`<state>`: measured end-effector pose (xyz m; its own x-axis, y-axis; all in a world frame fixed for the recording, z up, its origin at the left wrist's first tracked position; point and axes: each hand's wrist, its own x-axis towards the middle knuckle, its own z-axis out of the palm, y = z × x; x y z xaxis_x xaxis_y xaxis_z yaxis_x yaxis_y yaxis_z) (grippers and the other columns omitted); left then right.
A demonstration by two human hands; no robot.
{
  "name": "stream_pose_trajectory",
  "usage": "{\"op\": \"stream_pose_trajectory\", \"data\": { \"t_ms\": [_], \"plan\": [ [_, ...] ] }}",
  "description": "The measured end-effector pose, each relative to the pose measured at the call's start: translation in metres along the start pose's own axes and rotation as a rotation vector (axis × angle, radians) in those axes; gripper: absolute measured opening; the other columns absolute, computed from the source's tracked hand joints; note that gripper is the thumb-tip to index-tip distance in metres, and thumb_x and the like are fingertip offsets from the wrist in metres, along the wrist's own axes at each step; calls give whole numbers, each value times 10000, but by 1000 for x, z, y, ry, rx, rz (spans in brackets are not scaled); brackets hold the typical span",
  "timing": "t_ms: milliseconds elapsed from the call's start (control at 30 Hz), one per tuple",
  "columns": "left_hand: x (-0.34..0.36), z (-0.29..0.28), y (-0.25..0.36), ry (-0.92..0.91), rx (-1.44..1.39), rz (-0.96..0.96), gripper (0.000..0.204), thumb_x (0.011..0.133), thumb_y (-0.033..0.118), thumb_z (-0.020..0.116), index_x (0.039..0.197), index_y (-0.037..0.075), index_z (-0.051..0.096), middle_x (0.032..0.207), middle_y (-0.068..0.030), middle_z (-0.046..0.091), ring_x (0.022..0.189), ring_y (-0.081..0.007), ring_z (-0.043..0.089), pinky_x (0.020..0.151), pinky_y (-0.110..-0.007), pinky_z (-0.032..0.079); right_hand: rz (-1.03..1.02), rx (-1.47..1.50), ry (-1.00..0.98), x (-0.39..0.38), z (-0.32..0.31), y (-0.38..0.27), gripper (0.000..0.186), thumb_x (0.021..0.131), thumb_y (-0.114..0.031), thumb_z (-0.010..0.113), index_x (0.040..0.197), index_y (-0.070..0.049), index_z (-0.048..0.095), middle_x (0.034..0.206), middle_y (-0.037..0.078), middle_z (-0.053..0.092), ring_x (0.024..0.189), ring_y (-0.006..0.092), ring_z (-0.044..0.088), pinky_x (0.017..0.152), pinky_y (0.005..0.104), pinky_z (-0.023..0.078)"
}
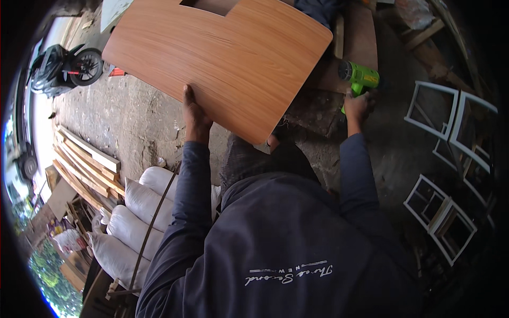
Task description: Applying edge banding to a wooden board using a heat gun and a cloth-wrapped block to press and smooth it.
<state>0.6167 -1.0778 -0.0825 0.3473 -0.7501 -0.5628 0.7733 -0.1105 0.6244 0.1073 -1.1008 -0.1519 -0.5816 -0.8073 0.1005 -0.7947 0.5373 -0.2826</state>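
Note:
My left hand (196, 117) grips the lower left edge of a large wood-grain panel (228, 69), its thumb on the top face and its other fingers hidden beneath. The panel is tilted in front of me and has a rectangular cutout at its far edge. To the right of the panel, my right hand (359, 108) is closed round the handle of a green heat gun (366, 77). The gun's dark round end faces left, toward the panel but apart from it; its other end is lost in shadow.
White sacks (135, 238) and stacked timber strips (87, 161) lie at the left. White-edged frames (432, 106) stand at the right. Behind the heat gun is a brown board (360, 37). A motorcycle (66, 69) is parked at the far left.

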Motion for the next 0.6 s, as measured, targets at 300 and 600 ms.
{"op": "stream_pose_trajectory", "data": {
  "t_ms": [300, 600],
  "plan": [
    [23, -18, -39, -59, 153, -25, 665, 1120, 581, 497, 1560, 82, 500, 1537, -65, 581, 1437, -242, 519, 1214, -426, 416, 37, 169, 61, 14, -28, 24, 637, 772, -310, 913, 1208, 78, 660, 1111, 319, 732, 1086, 521, 695, 952, 529, 557],
    [1, -56, 14, -241, 482, -515, 696, 1102, 645, 487, 1528, 96, 508, 1452, -103, 638, 1346, -243, 598, 1098, -436, 478, 584, 799, 68, -173, -238, 21, 344, 1007, -425, 767, 997, -86, 706, 801, 13, 643, 662, 107, 641, 583, 300, 492]
  ]
}}
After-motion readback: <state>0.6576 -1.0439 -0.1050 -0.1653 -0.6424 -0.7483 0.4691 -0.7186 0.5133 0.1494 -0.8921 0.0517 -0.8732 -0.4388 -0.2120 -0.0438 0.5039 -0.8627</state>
